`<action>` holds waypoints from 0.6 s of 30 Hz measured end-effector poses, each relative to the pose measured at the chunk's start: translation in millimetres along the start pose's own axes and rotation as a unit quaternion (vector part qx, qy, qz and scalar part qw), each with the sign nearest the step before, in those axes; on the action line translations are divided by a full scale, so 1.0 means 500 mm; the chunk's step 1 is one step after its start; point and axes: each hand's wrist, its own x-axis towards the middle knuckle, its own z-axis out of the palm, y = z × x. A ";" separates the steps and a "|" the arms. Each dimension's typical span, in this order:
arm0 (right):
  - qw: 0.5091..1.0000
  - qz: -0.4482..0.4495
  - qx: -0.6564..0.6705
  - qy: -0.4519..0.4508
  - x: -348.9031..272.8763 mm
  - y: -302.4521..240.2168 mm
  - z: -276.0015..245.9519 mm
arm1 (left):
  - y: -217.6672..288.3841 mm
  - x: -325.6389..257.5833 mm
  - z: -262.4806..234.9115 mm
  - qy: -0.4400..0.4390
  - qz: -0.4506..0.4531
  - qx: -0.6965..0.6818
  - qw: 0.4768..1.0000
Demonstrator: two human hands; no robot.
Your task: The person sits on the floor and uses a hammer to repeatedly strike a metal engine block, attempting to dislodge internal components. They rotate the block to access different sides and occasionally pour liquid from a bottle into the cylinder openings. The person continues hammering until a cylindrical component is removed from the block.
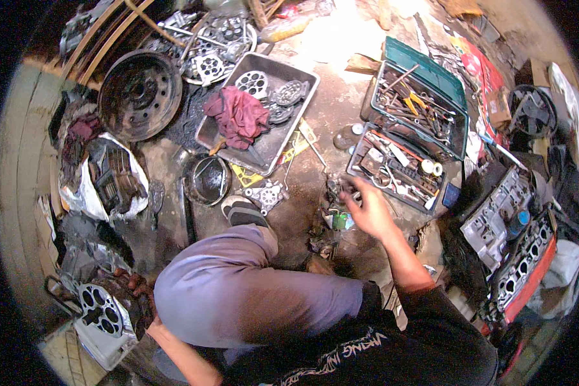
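My right hand [368, 207] reaches over the floor, thumb and fingers apart and slightly blurred. No held thing shows in it. Below it lies a pile of small dark metal parts [334, 188], with a green packet [341, 222] beside them. On the left, my left hand [153, 327] is mostly hidden behind my bent leg, so its fingers do not show. It is up against a dark, greasy machine body [134, 289]. A pale round plate with several holes [101, 311] sits on that body's face, next to a whitish box-shaped part [106, 341].
A green toolbox [457, 96] stands open, its tool tray [367, 145] in front. A grey tub [312, 83] holds a maroon rag [238, 116] and round metal plates. A wheel rim [139, 95] and black bowl [207, 180] lie left; engine castings [495, 219] lean right.
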 end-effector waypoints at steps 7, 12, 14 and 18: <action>0.992 0.035 0.035 0.115 0.045 0.090 0.015 | -0.042 0.061 0.041 -0.011 -0.020 0.021 1.000; 0.974 0.140 0.060 0.165 0.207 0.131 0.047 | -0.065 0.094 0.069 -0.021 -0.015 0.022 0.999; 0.969 0.105 0.011 0.223 0.244 0.172 0.072 | -0.076 0.120 0.084 -0.031 -0.022 0.017 0.999; 0.973 0.125 0.063 0.186 0.274 0.185 0.113 | -0.071 0.116 0.090 -0.028 -0.006 0.024 0.999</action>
